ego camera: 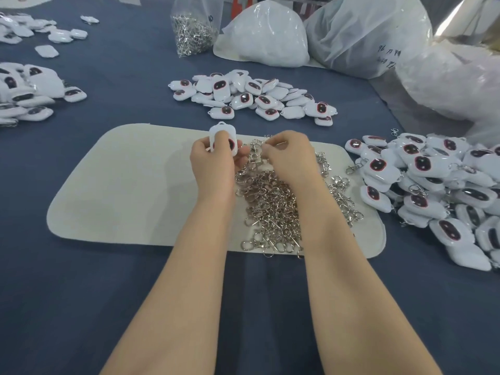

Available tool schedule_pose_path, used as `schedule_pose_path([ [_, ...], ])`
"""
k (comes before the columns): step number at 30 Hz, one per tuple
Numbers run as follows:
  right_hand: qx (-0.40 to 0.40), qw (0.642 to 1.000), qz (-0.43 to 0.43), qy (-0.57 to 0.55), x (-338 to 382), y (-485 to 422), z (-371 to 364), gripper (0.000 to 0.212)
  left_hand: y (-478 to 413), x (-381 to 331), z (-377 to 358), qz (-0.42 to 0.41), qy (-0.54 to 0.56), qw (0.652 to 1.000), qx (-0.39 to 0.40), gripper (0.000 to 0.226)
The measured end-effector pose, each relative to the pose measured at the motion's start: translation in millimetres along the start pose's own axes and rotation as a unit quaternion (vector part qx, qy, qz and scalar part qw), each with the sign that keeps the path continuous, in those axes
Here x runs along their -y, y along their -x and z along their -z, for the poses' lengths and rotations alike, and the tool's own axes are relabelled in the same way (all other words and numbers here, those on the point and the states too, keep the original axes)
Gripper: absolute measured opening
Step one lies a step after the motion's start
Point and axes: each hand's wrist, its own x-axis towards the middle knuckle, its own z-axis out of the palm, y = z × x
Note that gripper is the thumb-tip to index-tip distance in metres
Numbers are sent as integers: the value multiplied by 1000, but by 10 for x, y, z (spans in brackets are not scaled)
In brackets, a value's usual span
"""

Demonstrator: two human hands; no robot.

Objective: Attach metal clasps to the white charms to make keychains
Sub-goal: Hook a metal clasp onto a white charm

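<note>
Charm (pixel 223 136), white, dark oval face rimmed red: gripped upright in left hand (pixel 213 158), thumb across its front, centre of frame. Clasp (pixel 255 154), metal: pinched in curled fingers of right hand (pixel 286 155), just beside the charm. Loose clasps (pixel 273 207) (heaped) on cream mat (pixel 121 190). Charm pile (pixel 251 96) above centre; keychain pile (pixel 433 190) at right.

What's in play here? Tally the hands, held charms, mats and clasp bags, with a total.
hands: 2 (left hand, right hand)
held charm: 1
mat: 1
clasp bag: 1
total: 5
</note>
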Motion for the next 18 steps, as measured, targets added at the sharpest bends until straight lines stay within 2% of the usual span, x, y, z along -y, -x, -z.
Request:
schedule_pose_path([
  [3,-17,995,-16,-98,18,-3,55,11,9,1,-16,-7,-15,1000,16,18],
  [7,20,987,-3,-160,48,12,75,15,6,48,-24,-35,-103,994,29,19],
  [9,34,986,6,-162,55,17,86,17,-3,74,-7,-56,-161,985,30,15],
  [18,43,987,33,-151,81,34,88,11,24,91,-34,-132,-250,957,63,4],
])
